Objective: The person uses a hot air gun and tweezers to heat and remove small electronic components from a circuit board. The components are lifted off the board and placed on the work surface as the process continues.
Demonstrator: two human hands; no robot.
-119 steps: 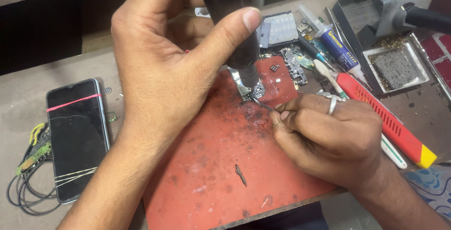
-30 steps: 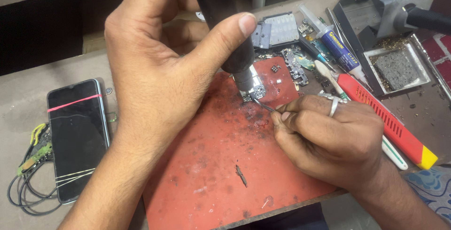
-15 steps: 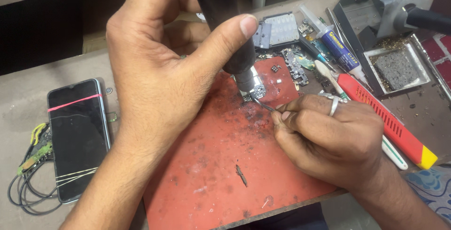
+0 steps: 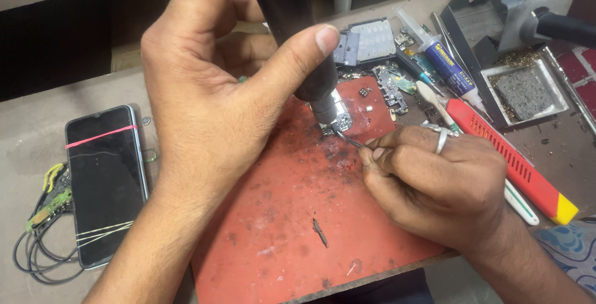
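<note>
Red rubber mat (image 4: 292, 229): above it, left hand (image 4: 205, 93) fingers grip the black hot-air handpiece (image 4: 292, 25); right hand (image 4: 434, 186) fingers pinch thin metal tweezers (image 4: 347, 139) at the small circuit board (image 4: 338, 118).

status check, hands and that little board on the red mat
Left hand gripping hot-air handpiece. Right hand pinching tweezers at small circuit board. Nothing blocking.

My mat (image 4: 292, 217) is rust red, smudged black; the tool (image 4: 292, 25) I grip is black; the phone (image 4: 105, 183) is black with a pink band; the cutter (image 4: 509, 158) is red, tipped yellow.
</note>
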